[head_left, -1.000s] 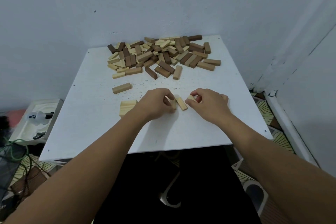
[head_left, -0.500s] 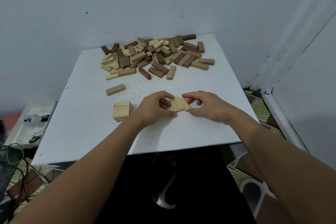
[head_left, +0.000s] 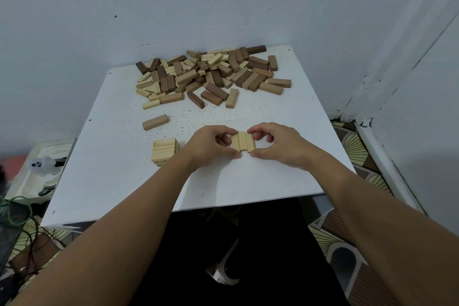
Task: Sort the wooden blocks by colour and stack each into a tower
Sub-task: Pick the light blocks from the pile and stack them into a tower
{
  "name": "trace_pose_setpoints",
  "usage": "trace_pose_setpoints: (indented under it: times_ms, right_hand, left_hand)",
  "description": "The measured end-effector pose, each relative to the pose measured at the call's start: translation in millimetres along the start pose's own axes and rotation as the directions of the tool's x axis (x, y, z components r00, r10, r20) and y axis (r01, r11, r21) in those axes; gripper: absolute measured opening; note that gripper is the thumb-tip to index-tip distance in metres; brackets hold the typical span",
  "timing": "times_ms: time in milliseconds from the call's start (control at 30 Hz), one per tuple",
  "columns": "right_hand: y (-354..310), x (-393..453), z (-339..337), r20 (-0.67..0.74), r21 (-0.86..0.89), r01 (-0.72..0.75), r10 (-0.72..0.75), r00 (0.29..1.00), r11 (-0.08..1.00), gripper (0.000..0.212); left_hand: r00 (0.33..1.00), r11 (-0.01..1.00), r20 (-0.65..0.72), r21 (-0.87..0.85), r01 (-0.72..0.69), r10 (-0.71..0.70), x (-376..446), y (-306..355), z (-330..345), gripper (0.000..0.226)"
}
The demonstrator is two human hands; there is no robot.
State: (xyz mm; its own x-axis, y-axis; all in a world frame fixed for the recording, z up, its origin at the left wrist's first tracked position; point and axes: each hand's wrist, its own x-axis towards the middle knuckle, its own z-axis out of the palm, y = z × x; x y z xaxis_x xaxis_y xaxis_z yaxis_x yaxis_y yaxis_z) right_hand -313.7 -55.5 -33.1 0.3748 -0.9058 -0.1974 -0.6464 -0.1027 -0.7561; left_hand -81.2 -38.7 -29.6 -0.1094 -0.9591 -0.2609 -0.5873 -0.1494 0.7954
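Observation:
Three pale wooden blocks (head_left: 243,141) lie side by side as one row on the white table (head_left: 119,181). My left hand (head_left: 211,146) pinches the row from its left side, and my right hand (head_left: 278,144) pinches it from the right. A short tower of pale blocks (head_left: 164,151) stands just left of my left hand. At the far end of the table lies a mixed pile of pale, tan and dark brown blocks (head_left: 211,74). One tan block (head_left: 155,122) lies alone between the pile and the tower.
The table stands in a corner, with walls close behind it and to its right. Left of the table, lower down, there is a white tray with a small white figure (head_left: 41,165) and green cables (head_left: 15,208). Patterned floor shows at the right.
The three pale blocks, loose and angled a second ago, now sit squared together as one row between my two hands. The camera view has shifted slightly.

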Motion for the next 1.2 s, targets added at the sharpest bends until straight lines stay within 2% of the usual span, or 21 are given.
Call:
trace_pose_setpoints:
  times_ms: [167, 333, 467, 1200]
  right_hand:
    - [-3.0, -1.8, 1.2, -0.009, -0.063, 0.002, -0.003, 1.000, 0.998, 0.052]
    - [-4.0, -2.7, 0.5, -0.006, -0.067, 0.003, -0.004, 1.000, 0.998, 0.054]
    - [-4.6, -2.3, 0.4, 0.000, -0.078, -0.010, 0.010, 1.000, 0.997, 0.058]
    - [-4.8, -0.3, 8.4, -0.040, -0.132, 0.009, -0.014, 0.999, 0.991, 0.056]
  left_hand:
    - [0.999, 1.000, 0.034, -0.013, 0.009, -0.009, 1.2, 2.4, -3.0, 0.054]
    - [0.999, 0.999, 0.047, -0.047, 0.011, -0.009, 0.8, 2.2, -2.1, 0.061]
    - [0.999, 0.999, 0.054, -0.051, -0.001, 0.004, 1.3, 1.3, -0.9, 0.053]
    - [0.997, 0.998, 0.068, 0.047, -0.044, 0.041, -3.7, 6.3, -3.8, 0.052]
